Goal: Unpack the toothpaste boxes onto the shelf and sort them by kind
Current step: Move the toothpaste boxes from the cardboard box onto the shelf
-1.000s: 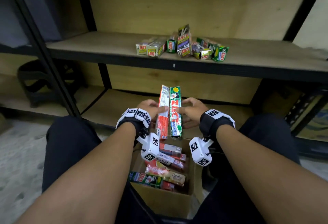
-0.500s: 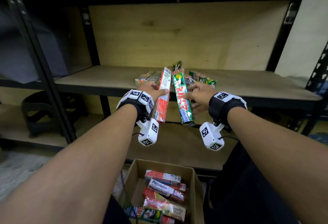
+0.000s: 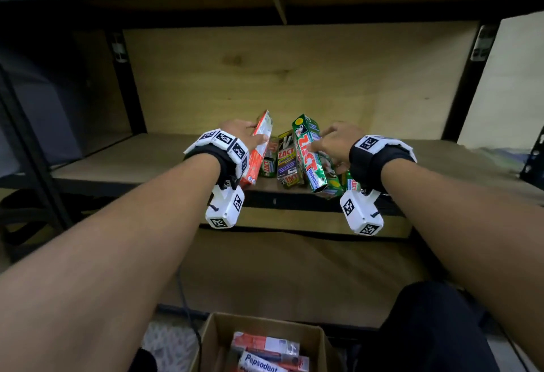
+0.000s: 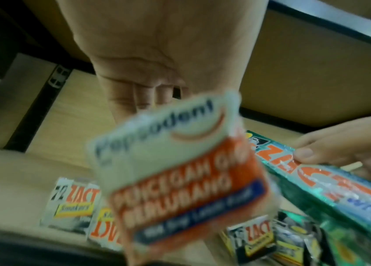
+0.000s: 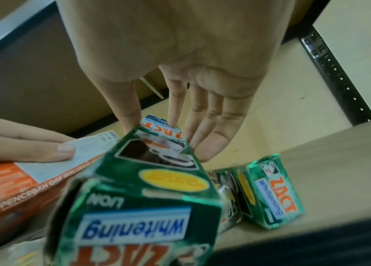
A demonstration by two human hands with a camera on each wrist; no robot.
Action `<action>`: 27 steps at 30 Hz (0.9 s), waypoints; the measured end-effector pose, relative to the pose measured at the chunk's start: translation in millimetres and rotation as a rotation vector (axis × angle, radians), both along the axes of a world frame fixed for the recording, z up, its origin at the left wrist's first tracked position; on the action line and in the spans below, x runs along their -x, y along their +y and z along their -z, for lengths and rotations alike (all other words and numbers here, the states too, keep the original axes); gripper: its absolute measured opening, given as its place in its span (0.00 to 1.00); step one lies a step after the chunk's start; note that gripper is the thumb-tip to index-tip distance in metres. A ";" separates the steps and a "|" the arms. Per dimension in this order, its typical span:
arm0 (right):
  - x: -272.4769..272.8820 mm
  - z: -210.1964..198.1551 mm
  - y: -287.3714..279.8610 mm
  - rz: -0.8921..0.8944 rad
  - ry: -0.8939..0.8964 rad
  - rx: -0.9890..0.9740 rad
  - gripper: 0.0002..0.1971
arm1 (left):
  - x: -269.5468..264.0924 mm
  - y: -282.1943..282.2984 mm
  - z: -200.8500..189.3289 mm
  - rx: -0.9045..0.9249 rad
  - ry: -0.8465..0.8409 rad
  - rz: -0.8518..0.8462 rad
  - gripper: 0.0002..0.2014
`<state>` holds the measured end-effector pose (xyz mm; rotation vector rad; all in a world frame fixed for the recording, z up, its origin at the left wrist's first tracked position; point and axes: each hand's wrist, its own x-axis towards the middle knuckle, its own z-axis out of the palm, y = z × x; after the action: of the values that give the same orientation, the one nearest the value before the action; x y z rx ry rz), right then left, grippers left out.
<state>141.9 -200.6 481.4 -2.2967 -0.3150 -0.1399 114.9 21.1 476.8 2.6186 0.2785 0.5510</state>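
Over shelf | left grip clasps Pepsodent box | right grip pinches Zact box

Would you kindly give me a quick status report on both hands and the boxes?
Left hand grips red Pepsodent box. Right hand grips green Zact box. Both above shelf; Zact boxes crowd the spot beneath.

Glossy card green Zact box, matt wooden shelf board, dark metal shelf frame
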 end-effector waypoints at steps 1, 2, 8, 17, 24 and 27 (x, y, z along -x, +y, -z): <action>-8.1 -1.4 2.0 0.012 -0.016 0.027 0.19 | -8.1 3.2 -2.1 -0.028 0.002 0.009 0.27; -16.4 -2.5 4.1 0.021 -0.028 0.052 0.19 | -16.6 6.8 -3.6 -0.050 0.012 0.018 0.26; -56.6 2.4 15.1 0.071 -0.053 0.247 0.19 | -57.2 22.8 -7.7 -0.274 0.088 0.001 0.25; -93.6 18.0 32.9 0.047 -0.122 0.403 0.20 | -96.1 38.9 19.6 -0.275 0.217 -0.027 0.23; -98.6 26.3 43.8 0.047 -0.144 0.507 0.24 | -97.0 42.1 28.0 -0.301 0.191 -0.038 0.23; -91.5 27.2 40.4 0.037 -0.149 0.488 0.23 | -86.8 38.0 25.0 -0.293 0.188 -0.021 0.20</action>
<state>233.5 -160.2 454.2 -2.7831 -0.4193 -0.2786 201.7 59.1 451.7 2.9616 0.3036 0.3757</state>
